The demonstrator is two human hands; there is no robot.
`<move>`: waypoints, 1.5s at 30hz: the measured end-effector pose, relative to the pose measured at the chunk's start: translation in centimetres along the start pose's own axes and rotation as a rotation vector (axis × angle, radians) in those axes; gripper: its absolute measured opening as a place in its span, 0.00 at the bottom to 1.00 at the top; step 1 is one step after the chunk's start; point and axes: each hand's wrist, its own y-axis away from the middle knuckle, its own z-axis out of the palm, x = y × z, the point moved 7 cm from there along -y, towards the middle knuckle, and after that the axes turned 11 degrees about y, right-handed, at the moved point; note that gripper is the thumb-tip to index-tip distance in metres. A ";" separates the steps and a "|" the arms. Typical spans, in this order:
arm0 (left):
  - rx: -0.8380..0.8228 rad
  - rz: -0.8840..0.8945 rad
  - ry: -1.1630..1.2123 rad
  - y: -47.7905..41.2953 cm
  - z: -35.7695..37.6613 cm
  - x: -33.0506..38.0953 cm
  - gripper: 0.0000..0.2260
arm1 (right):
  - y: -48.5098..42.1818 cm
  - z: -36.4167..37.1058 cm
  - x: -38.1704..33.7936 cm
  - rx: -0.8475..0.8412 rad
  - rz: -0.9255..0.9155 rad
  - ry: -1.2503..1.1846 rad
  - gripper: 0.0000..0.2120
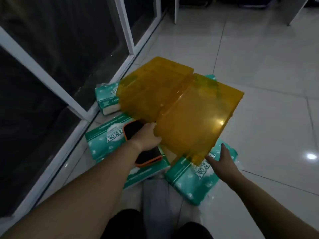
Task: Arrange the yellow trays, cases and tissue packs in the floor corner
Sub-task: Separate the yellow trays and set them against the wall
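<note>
Two translucent yellow trays lie side by side on the tissue packs: the far tray [151, 90] by the window and the near tray [195, 116]. My left hand [148, 135] grips the near tray's left edge. My right hand [222, 161] has its fingers spread at that tray's near right corner, over a green tissue pack [193, 183]. A black case with orange trim [138, 142] lies under my left wrist on another green tissue pack [103, 137]. A third tissue pack [105, 97] sits by the window frame, partly under the far tray.
A white-framed glass wall [57, 80] runs along the left. White glossy floor tiles [267, 83] spread to the right and beyond. My knees [155, 225] show at the bottom. White furniture legs [175, 11] stand at the far top.
</note>
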 end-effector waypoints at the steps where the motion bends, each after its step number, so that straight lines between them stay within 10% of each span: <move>1: 0.012 -0.026 0.054 -0.9 -0.1 0.4 0.27 | -0.9 -0.5 -0.3 0.018 0.001 -0.062 0.43; 16: -0.006 -0.329 0.366 -7.6 1.4 -1.2 0.34 | -6.4 1.5 -0.8 -0.136 0.159 -0.395 0.26; 42: 0.015 -0.169 0.200 3.6 4.5 -6.7 0.19 | 8.6 2.0 5.7 0.098 0.043 -0.287 0.28; 45: 0.089 -0.114 0.146 7.2 5.5 -7.7 0.16 | 13.1 2.3 6.2 0.078 0.065 -0.319 0.17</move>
